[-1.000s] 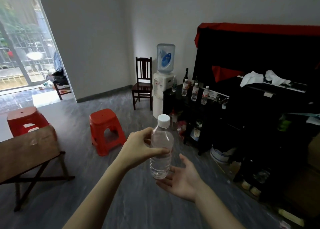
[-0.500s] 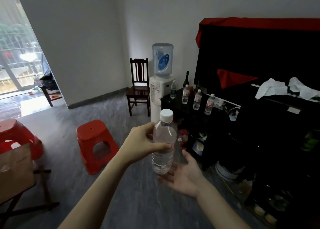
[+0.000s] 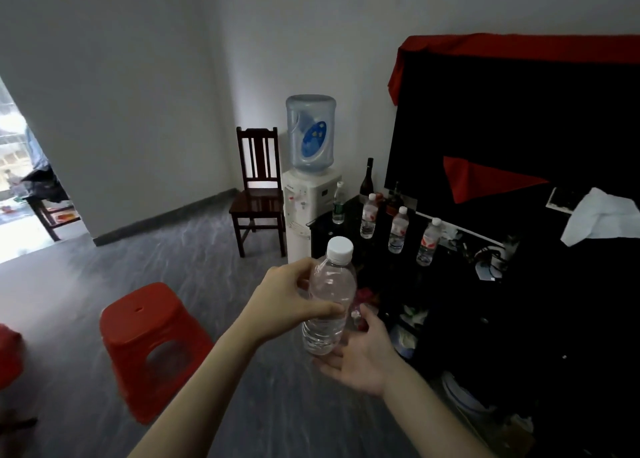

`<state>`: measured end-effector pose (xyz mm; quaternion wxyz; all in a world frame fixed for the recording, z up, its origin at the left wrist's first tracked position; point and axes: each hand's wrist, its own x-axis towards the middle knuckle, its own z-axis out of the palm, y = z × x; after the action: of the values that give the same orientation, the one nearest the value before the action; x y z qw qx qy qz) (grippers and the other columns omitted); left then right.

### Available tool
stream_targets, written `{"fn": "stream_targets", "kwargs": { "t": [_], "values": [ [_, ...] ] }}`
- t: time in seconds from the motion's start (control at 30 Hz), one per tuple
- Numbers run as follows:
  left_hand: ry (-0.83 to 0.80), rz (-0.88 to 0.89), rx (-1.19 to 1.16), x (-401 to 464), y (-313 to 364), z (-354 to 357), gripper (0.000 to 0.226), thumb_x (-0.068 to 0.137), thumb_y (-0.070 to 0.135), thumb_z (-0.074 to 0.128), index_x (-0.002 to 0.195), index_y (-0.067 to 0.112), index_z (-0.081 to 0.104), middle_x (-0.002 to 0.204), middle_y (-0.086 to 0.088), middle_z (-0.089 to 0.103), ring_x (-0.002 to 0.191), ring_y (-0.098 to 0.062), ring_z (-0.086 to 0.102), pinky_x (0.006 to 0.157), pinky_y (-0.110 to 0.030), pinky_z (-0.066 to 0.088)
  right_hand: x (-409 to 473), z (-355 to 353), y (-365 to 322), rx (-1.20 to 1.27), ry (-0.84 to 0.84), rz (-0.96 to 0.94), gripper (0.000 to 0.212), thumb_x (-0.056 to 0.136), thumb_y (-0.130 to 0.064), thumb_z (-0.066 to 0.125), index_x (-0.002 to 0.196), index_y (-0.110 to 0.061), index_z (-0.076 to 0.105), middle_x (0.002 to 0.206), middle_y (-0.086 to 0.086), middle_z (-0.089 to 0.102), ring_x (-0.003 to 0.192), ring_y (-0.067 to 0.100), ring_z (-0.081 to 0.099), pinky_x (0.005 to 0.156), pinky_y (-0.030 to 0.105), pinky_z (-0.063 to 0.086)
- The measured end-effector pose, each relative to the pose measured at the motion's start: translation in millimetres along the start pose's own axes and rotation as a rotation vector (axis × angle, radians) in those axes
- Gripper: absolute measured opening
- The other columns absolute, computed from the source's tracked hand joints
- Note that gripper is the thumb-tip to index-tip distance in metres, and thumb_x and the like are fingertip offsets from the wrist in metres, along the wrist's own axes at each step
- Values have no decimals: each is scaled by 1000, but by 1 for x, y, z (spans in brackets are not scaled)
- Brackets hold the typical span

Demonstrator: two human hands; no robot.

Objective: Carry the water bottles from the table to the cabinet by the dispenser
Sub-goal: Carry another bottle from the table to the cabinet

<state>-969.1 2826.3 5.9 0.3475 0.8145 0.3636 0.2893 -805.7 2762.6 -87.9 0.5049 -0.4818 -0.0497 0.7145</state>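
My left hand [image 3: 287, 305] grips a clear water bottle [image 3: 329, 305] with a white cap, held upright in front of me. Just under the bottle's base my right hand [image 3: 360, 357] is cupped palm up, fingers apart; whether it touches the bottle I cannot tell. Ahead stands the white water dispenser [image 3: 310, 201] with its blue jug. To its right is the black cabinet [image 3: 322, 235]. On its top stand three red-labelled water bottles [image 3: 398, 230], a green-labelled bottle [image 3: 338, 204] and a dark wine bottle [image 3: 367, 180].
A dark wooden chair [image 3: 258, 194] sits left of the dispenser. A red plastic stool [image 3: 149, 343] stands on the grey floor at my left. A black piano [image 3: 519, 138] with red cloth and white rags fills the right side. Clutter lies on the cabinet's lower shelves.
I have moved closer to the dispenser and cabinet; the wooden table at the left has slid out of view. Both hands keep the same hold around the bottle.
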Motion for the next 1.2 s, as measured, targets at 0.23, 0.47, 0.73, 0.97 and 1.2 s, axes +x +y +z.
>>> {"fn": "stream_targets", "kwargs": {
  "t": [0.23, 0.47, 0.73, 0.97, 1.2],
  "values": [
    [-55, 38, -17, 119, -38, -7, 45, 69, 37, 93, 108, 31, 71, 96, 13, 77, 87, -4, 72, 79, -26, 59, 73, 7, -78, 117, 21, -26, 84, 89, -70, 40, 129, 1, 61, 123, 28, 66, 110, 42, 63, 89, 49, 51],
    [-116, 22, -20, 226, -86, 8, 43, 69, 39, 94, 105, 30, 71, 95, 11, 77, 88, -7, 73, 83, -36, 61, 157, -4, -149, 193, 50, 9, 84, 89, -70, 43, 129, 2, 61, 120, 30, 67, 110, 43, 63, 88, 49, 51],
    [-130, -26, 25, 386, -131, 19, 44, 68, 38, 95, 104, 30, 71, 95, 13, 78, 86, -3, 73, 80, -29, 59, 274, -5, -267, 209, 30, 34, 81, 90, -68, 43, 129, 2, 60, 121, 31, 66, 119, 43, 59, 93, 50, 48],
    [-154, -51, 37, 494, -160, 25, 50, 70, 35, 95, 113, 26, 70, 99, 14, 78, 89, 2, 73, 81, -19, 58, 357, -9, -354, 222, 22, 63, 78, 91, -67, 42, 128, 0, 59, 121, 31, 65, 113, 43, 61, 93, 51, 47],
    [-220, -88, 51, 566, -203, 28, 52, 68, 36, 95, 113, 26, 69, 97, 15, 77, 88, 5, 71, 78, -13, 53, 430, -9, -391, 216, 37, 116, 80, 91, -68, 41, 129, 0, 57, 124, 32, 63, 118, 44, 59, 96, 51, 47]
  ]
}}
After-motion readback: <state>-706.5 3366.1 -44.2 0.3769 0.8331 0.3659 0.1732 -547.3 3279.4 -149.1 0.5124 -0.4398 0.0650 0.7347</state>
